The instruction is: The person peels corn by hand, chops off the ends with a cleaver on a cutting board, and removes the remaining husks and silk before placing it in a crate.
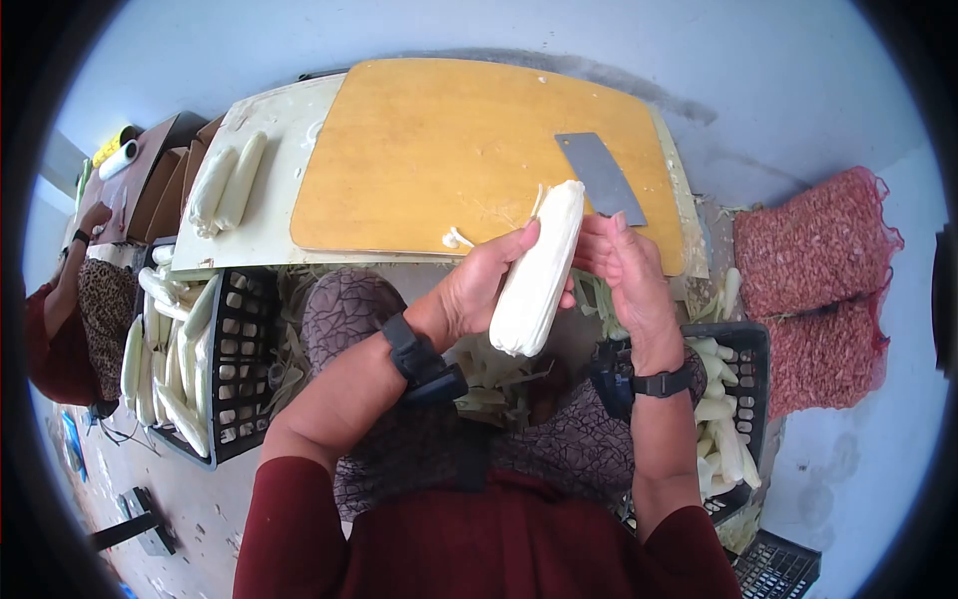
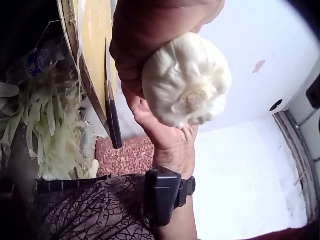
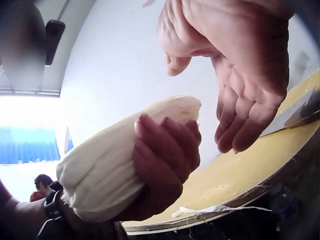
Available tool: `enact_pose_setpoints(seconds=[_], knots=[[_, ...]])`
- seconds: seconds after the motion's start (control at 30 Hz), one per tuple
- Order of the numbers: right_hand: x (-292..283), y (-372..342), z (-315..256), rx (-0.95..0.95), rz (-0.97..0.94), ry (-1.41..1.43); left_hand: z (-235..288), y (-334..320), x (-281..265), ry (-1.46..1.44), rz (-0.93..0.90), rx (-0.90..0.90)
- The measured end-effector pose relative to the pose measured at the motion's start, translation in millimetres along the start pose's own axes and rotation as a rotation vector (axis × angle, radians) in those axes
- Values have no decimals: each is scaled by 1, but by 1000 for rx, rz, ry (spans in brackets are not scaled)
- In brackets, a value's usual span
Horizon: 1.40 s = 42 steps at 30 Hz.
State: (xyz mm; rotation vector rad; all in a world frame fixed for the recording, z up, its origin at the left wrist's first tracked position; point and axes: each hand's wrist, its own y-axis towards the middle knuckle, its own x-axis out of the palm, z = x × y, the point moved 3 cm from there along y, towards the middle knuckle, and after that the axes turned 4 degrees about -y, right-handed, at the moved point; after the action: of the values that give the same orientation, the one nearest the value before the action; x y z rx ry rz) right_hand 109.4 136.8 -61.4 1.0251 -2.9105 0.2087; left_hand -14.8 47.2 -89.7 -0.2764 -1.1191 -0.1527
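A long pale peeled vegetable (image 1: 540, 268) lies tilted in the left hand (image 1: 477, 283), whose thumb and fingers grip around it. In the right wrist view the fingers of the left hand (image 3: 162, 160) wrap the vegetable (image 3: 105, 160). Its ribbed, rounded end (image 2: 192, 102) faces the left wrist camera. The right hand (image 1: 629, 268) is just right of the vegetable in the head view; in the right wrist view the right hand (image 3: 240, 65) stands apart from it, fingers loosely extended, holding nothing. A cleaver (image 1: 603, 178) lies on the yellow board (image 1: 439, 150) beyond the hands.
Two peeled vegetables (image 1: 228, 190) lie left of the board. Black crates (image 1: 244, 349) of pale vegetables flank the legs. Red mesh sacks (image 1: 813, 285) stand at right. A peel scrap (image 1: 456, 239) lies at the board's near edge. Another person (image 1: 65, 309) is at far left.
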Motion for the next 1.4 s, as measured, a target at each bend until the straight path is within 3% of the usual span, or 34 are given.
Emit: enact_pose_setpoints(seconds=[0.2,0.3,0.57,0.63,0.7,0.83,0.87,0.93,1.07,1.13,1.17,1.23,1.37,1.4], knots=[[13,-3,1,-19,-244,40,-3,2,-3,-48,-98,-48],[16,-5,1,67,-335,149,-7,2,-3,-94,-165,-91],[4,-1,8,50,-284,192,-16,2,0,-138,-238,-245],[2,-1,12,87,-309,203,-15,2,-1,-60,-136,-214],[1,2,9,23,-143,203,-16,1,1,14,-60,-185],[-4,5,10,59,-14,123,-15,-1,2,188,82,-111],[-3,4,9,63,-12,123,-15,-1,2,184,83,-113],[-1,3,6,59,17,32,-14,-1,2,441,112,-49],[-3,5,6,88,45,-22,-13,-1,0,403,98,-48],[-9,7,7,-7,228,-56,-12,-2,-2,245,69,-85],[-12,8,7,-15,224,-56,-11,-3,-5,251,67,-79],[-24,8,-5,-220,456,-225,-7,-2,-10,55,72,-30],[-6,-7,-22,-429,341,-468,7,1,-14,-27,73,96],[6,-13,-26,-650,274,-655,8,2,-17,-25,73,101]])
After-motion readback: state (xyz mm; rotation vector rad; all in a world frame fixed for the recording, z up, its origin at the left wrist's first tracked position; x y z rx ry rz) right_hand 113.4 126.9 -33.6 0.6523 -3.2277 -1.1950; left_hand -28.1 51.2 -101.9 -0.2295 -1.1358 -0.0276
